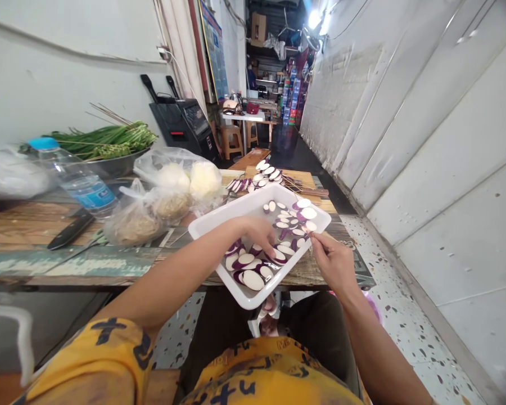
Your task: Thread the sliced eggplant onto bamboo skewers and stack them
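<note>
Dozens of eggplant slices, white-fleshed with purple skin, lie loose in a white tray that sits at the near edge of the bench and overhangs it toward the person.

Left hand: reaches into the tray with fingers curled down onto the slices near its middle. Whether its grip has closed on a slice cannot be told.

Right hand: at the tray's right rim, grip pinched together on what appears to be a thin skewer, which points in over the slices.

Beyond the tray, threaded slices lie in a few rows on a wooden cutting board. Judging from these two groups, the work is at an early to middle stage: a small batch is on sticks, while most of the slices are loose in the tray.

Left of the tray are plastic bags, a water bottle, a knife and a bowl of greens, none of them touched.
</note>
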A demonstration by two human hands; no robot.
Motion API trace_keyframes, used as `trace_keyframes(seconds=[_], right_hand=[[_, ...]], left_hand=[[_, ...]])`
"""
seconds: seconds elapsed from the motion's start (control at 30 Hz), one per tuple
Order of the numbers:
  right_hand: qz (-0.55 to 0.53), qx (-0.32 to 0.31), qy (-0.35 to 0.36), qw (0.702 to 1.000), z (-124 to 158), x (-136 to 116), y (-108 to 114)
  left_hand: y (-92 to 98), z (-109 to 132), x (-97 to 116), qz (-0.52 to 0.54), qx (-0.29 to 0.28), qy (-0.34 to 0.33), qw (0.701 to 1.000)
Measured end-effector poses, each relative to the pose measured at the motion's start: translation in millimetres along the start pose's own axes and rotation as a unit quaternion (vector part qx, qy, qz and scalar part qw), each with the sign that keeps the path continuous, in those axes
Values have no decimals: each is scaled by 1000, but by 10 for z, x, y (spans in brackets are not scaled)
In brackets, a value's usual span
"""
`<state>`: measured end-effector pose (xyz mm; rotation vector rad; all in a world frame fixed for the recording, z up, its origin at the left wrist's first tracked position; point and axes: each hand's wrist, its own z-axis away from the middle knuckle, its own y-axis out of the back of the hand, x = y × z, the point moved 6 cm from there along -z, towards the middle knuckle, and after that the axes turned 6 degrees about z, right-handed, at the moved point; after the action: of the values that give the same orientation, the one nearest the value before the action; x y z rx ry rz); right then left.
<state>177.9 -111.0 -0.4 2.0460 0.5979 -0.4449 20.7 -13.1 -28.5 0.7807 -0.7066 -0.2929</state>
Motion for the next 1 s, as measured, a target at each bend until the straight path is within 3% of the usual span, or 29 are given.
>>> trace_keyframes(seconds=[0.13, 0.23, 0.33, 0.43, 0.57, 0.8, 0.93, 1.0], right_hand=[[-10, 0, -2, 1000, 13, 21, -21], [-18, 1, -6, 1000, 29, 37, -17], [-29, 0, -11, 1000, 44, 39, -11], [-37, -3, -12, 999, 54, 34, -14], [-40, -10, -12, 999, 62, 29, -23], [-38, -18, -12, 999, 69, 16, -20], [-37, -30, -7, 999, 71, -8, -38], [-36, -33, -4, 999, 73, -28, -48]], left_hand=[[-62, -110, 20, 10, 16, -26, 999], [24, -145, -131, 107, 68, -25, 992], [128, -143, -352, 231, 119, 11, 965], [239, -118, -478, 269, 194, 29, 943], [411, -50, -519, 208, 323, 43, 922], [281, -113, -608, 386, 282, 72, 875], [229, -160, -392, 354, 313, -31, 881], [177, -210, -363, 324, 337, -5, 884]])
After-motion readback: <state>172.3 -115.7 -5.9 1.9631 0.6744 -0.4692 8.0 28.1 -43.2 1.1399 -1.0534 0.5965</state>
